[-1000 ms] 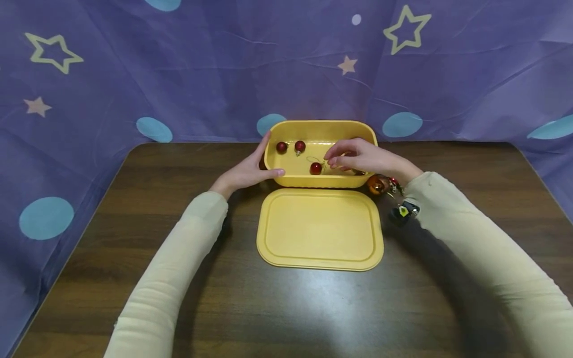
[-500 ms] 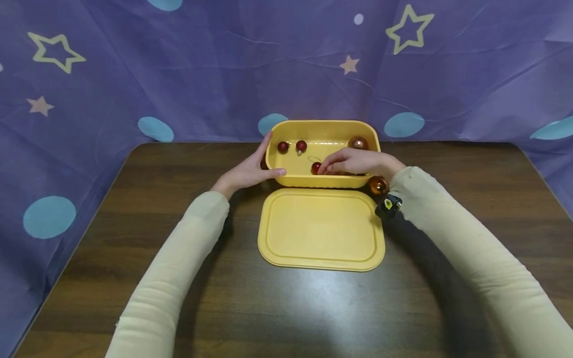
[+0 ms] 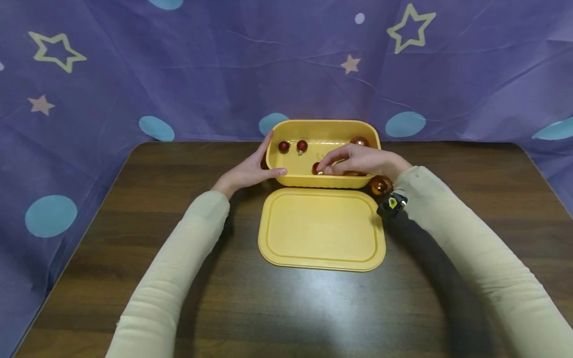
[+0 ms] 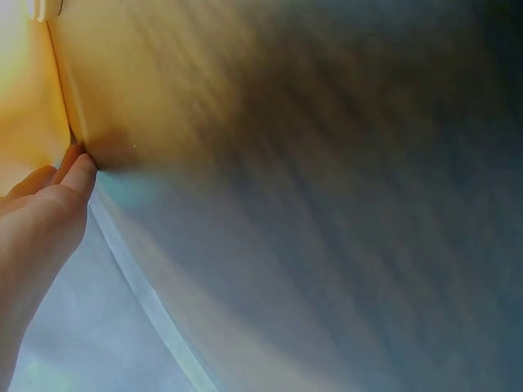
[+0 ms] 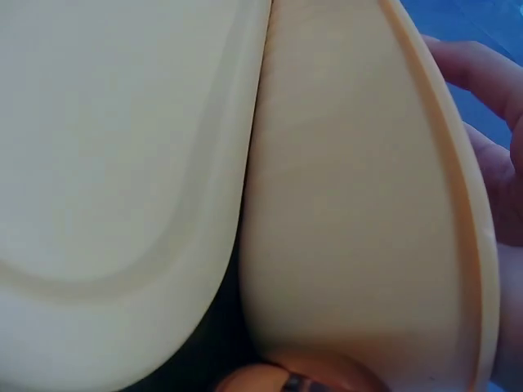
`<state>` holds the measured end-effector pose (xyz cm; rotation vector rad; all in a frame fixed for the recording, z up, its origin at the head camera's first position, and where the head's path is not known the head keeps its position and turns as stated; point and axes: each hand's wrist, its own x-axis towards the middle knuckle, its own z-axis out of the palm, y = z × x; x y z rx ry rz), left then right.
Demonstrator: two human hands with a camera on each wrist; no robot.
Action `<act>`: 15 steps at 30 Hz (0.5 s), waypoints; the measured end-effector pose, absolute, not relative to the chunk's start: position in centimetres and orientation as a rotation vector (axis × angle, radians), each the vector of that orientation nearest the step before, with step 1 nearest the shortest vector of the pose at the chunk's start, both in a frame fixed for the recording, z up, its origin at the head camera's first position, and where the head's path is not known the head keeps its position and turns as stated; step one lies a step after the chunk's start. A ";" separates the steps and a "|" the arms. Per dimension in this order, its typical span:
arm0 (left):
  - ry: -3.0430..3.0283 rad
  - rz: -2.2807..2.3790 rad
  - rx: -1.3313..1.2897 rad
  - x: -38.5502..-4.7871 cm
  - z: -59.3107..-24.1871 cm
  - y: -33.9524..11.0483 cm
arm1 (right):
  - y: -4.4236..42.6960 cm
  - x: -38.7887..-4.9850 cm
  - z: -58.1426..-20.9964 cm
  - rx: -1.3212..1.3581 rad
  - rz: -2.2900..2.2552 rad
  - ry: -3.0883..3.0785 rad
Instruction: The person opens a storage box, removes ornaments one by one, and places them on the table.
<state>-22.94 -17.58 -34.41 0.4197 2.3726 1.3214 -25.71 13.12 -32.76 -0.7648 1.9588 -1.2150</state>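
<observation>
The background is filled by a purple cloth, creased and loosely folded, which is hung behind a table and is also seen past its left and right edges. Outlined yellow stars, small solid pinkish stars, blue ovals and a small pale dot are printed on it. The table is finished in dark brown wood grain, and its far corners are rounded. A whitish patch of light is reflected near the middle of its top.
</observation>
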 end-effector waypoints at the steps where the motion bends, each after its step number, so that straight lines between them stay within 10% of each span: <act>1: 2.372 1.322 0.419 -22.9 -34.4 -17.6 | 13.2 -25.7 -32.7 -0.778 -1.216 1.975; 15: 2.366 1.331 0.433 -23.1 -34.6 -17.7 | 15.5 -24.3 -30.8 -0.715 -1.370 1.993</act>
